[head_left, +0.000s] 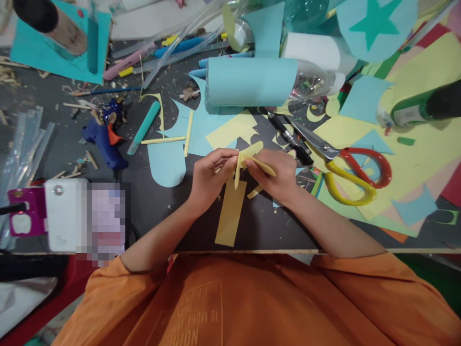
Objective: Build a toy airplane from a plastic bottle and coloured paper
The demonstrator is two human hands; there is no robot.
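My left hand (214, 174) and my right hand (275, 174) meet over the near middle of the table. Between them they pinch a yellow paper piece (265, 166) with narrow, petal-like strips pointing several ways. Fingers of both hands are closed on it, and part of it is hidden behind them. Just below lies a flat yellow paper strip (230, 214). Beyond my hands rests a clear plastic bottle (311, 86) on its side, wrapped in light blue paper (252, 81). Left of my left hand is a light blue rounded cutout (167, 163).
Scissors (333, 153) and a black pen (288, 134) lie to the right, among paper scraps. A blue glue gun (106, 139), a teal cutter (144, 127) and a white power bank (66, 214) are at left. A dark green bottle (425, 106) lies far right.
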